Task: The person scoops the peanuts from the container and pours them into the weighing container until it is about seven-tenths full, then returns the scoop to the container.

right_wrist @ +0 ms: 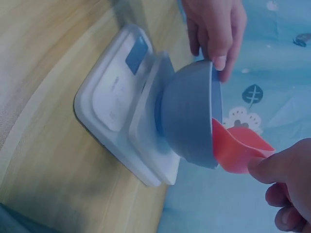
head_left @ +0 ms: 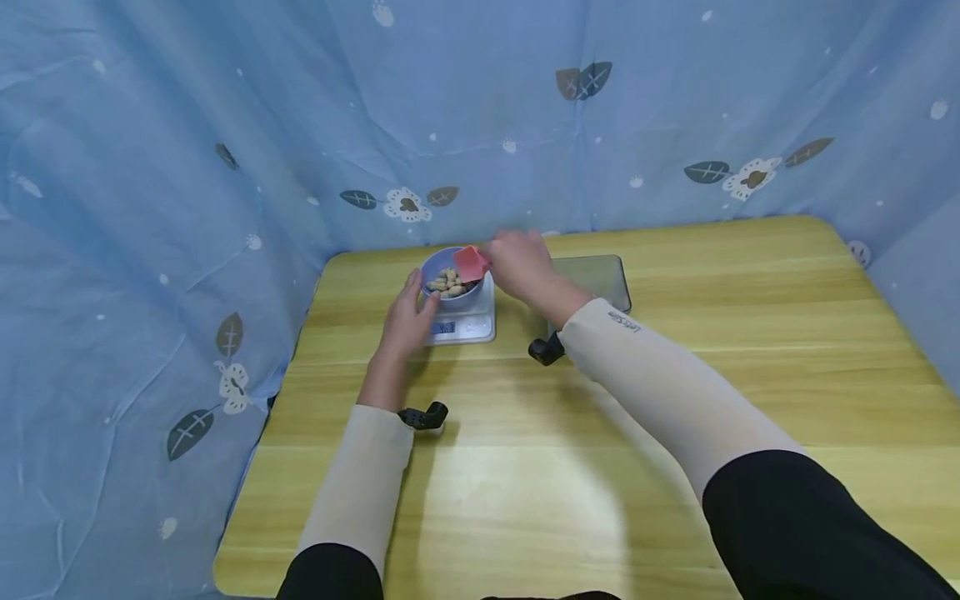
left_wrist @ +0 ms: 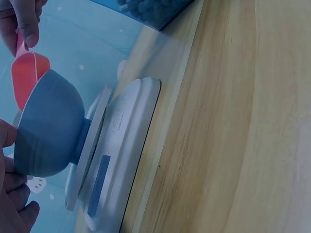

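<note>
right hand [head_left: 519, 260]: thumb and fingers clamped on the handle of a pink scoop [head_left: 470, 263], tilted at the rim of a blue bowl [right_wrist: 187, 107]. left hand [head_left: 407, 318]: clamped on the bowl's side. bowl: upright on a white scale [head_left: 480, 323], peanuts [head_left: 447, 284] inside. box [head_left: 600, 273]: right of the scale. table [head_left: 750, 333]: pale yellow wood grain, rounded corners, glossy light patch. cloth [head_left: 487, 100]: blue, leaf-and-flower print, hanging behind and at the sides.

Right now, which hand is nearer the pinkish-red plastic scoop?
Right. The right hand grips the scoop; the left hand holds the round blue bowl, on the side away from it.
</note>
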`<move>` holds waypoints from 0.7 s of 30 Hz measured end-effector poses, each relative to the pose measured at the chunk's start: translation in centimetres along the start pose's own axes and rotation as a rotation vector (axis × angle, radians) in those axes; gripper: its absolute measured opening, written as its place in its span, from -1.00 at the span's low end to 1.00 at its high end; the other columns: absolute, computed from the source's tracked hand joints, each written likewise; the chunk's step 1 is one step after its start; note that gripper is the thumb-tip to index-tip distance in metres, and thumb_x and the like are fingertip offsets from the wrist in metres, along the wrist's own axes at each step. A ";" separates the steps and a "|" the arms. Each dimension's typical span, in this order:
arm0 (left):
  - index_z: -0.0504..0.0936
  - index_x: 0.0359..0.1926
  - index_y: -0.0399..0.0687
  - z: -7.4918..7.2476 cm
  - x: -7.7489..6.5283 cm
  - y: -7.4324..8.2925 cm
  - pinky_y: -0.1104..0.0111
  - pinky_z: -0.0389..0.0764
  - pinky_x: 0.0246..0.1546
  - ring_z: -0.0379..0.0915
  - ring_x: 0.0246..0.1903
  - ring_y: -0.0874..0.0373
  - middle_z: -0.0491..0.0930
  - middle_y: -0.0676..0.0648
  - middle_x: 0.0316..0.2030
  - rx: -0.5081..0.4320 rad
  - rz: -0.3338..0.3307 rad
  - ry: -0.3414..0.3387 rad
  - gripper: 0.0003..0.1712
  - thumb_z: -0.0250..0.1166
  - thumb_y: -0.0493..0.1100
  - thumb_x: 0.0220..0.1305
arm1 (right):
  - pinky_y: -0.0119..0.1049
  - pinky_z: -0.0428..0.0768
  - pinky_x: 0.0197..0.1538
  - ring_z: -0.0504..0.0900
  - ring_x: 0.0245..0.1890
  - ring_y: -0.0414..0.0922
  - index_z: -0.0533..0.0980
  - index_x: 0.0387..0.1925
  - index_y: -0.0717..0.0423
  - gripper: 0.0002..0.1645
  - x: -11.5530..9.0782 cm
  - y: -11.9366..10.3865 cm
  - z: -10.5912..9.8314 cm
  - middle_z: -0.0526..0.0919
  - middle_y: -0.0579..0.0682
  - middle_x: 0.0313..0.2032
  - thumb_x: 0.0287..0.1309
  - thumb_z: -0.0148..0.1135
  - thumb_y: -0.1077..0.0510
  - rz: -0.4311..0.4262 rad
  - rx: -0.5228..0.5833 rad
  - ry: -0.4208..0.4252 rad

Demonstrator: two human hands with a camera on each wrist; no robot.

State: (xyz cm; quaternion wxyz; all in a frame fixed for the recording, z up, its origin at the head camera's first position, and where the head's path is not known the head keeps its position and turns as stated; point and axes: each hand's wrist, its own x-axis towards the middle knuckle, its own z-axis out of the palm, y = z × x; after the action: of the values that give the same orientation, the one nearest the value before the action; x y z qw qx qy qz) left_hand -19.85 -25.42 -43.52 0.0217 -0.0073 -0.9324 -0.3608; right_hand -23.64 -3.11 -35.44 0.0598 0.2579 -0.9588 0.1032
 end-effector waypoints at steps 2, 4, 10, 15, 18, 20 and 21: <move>-0.03 0.56 -0.02 -0.1 0.1 0.0 0.09 -0.05 0.53 -0.15 0.53 -0.01 -0.11 0.04 0.56 -0.003 -0.003 -0.005 -0.21 -0.03 0.17 0.49 | -0.06 0.47 -0.10 0.58 -0.17 -0.01 0.69 -0.03 -0.19 -0.67 0.0 -0.1 -0.1 0.67 -0.05 -0.23 0.34 0.13 0.21 -0.010 -0.037 0.009; -0.04 0.56 0.00 -0.1 0.2 0.0 0.08 -0.05 0.53 -0.16 0.53 -0.01 -0.12 0.05 0.56 -0.005 -0.004 -0.011 -0.21 -0.03 0.17 0.49 | -0.06 0.47 -0.10 0.59 -0.18 0.01 0.67 0.01 -0.23 -0.61 -0.1 -0.2 -0.3 0.66 -0.05 -0.22 0.34 0.11 0.24 -0.022 -0.070 0.014; -0.02 0.56 0.00 -0.1 0.3 0.3 0.09 -0.05 0.53 -0.16 0.53 -0.01 -0.11 0.05 0.56 -0.009 0.002 -0.019 -0.22 -0.01 0.15 0.49 | -0.01 0.49 -0.11 0.61 -0.15 0.00 0.66 0.04 -0.18 -0.69 -0.5 0.6 -0.9 0.67 -0.03 -0.19 0.34 0.16 0.13 -0.057 -0.070 0.042; -0.03 0.56 -0.01 0.0 0.5 0.4 0.07 -0.06 0.53 -0.17 0.54 -0.02 -0.12 0.05 0.56 -0.012 0.010 -0.029 -0.21 -0.02 0.16 0.48 | 0.03 0.56 0.04 0.63 -0.02 0.00 0.65 0.08 -0.05 -0.67 -1.5 2.6 -2.3 0.71 0.01 -0.06 0.33 0.20 0.03 -0.049 0.098 0.027; -0.03 0.56 -0.04 -0.1 0.5 0.3 0.08 -0.06 0.53 -0.17 0.53 -0.02 -0.11 0.02 0.56 -0.004 0.018 -0.031 -0.21 -0.03 0.15 0.49 | -0.02 0.58 0.07 0.62 0.02 0.02 0.61 0.14 0.00 -0.61 -2.8 4.2 -3.9 0.69 0.06 0.03 0.34 0.20 0.02 -0.005 0.231 -0.017; -0.04 0.56 -0.03 -0.2 0.4 0.2 0.09 -0.06 0.53 -0.17 0.54 -0.01 -0.12 0.02 0.56 0.000 0.014 -0.036 -0.21 -0.04 0.16 0.49 | -0.03 0.57 0.04 0.60 0.02 0.03 0.57 0.19 0.02 -0.57 -3.8 5.5 -5.0 0.65 0.08 0.09 0.35 0.19 0.03 0.024 0.285 -0.044; -0.04 0.56 -0.02 -0.3 0.4 0.1 0.09 -0.06 0.53 -0.18 0.54 -0.01 -0.13 0.03 0.56 0.004 0.011 -0.038 -0.21 -0.04 0.16 0.49 | -0.03 0.57 0.03 0.59 0.01 0.03 0.56 0.20 0.04 -0.57 -4.4 6.1 -5.6 0.64 0.10 0.10 0.36 0.18 0.03 0.032 0.302 -0.049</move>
State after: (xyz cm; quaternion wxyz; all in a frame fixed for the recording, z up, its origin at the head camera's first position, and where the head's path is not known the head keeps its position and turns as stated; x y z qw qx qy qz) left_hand -20.20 -25.60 -43.21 0.0059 -0.0191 -0.9332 -0.3587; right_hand -22.60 5.47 -31.75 -0.0048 0.2511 -0.9376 0.2405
